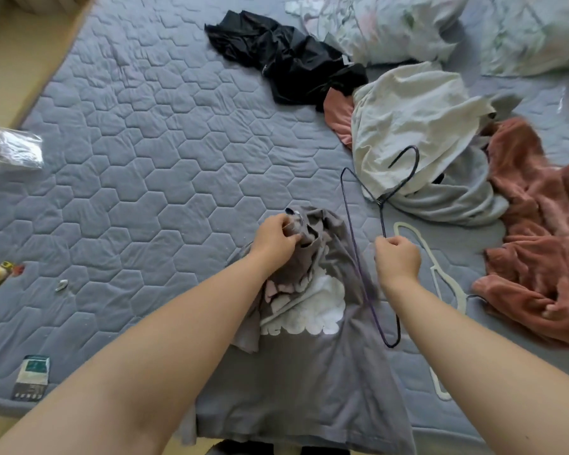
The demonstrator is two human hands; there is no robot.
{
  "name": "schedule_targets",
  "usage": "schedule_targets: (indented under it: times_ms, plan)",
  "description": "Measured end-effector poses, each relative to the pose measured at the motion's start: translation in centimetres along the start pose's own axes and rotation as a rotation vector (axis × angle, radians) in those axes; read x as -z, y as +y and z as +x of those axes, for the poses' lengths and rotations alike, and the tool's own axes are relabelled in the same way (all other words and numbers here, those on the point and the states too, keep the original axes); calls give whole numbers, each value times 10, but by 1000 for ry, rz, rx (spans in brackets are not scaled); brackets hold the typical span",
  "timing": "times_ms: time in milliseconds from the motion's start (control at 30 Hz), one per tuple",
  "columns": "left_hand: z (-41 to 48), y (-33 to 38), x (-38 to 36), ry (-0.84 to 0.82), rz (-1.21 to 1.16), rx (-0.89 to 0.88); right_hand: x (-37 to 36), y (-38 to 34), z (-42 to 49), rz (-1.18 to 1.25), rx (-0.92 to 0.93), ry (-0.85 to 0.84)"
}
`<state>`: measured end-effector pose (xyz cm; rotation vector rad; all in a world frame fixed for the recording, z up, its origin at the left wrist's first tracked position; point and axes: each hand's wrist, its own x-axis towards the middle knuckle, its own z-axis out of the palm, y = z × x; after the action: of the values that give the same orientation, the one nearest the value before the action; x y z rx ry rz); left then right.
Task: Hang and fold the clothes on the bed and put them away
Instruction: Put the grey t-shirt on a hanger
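**Grey T-shirt collar held open, wire hanger held ready beside it**

The T-shirt (293,372) is laid lengthwise on the bed (145,142), with its hem at the near edge and its collar at the far end. The collar is bunched and gripped by the left hand (276,238), fingers (291,239) curled round the cloth. The hanger (380,201) is pinched on one sloping wire by the right hand (398,257). It is held just right of the collar, its long axis nearly parallel to the shirt, its hook pointed away toward the cream garment (414,119). A leftward move into the neck opening is probably called for, one hanger end first.
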<state>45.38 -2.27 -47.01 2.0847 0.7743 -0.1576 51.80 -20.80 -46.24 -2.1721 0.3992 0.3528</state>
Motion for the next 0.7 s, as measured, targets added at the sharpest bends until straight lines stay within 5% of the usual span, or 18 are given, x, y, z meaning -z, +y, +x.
schedule_targets:
  times_ms: [267,467,700]
  plan:
    - [-72,155,82,61,36,-341,123,-73,-40,215,48,-155]
    - [-141,264,136,-59,-20,-546,210,-139,-92,486,187,-199]
    - [-218,367,176,-36,-78,-794,274,-198,-158,585,343,-448]
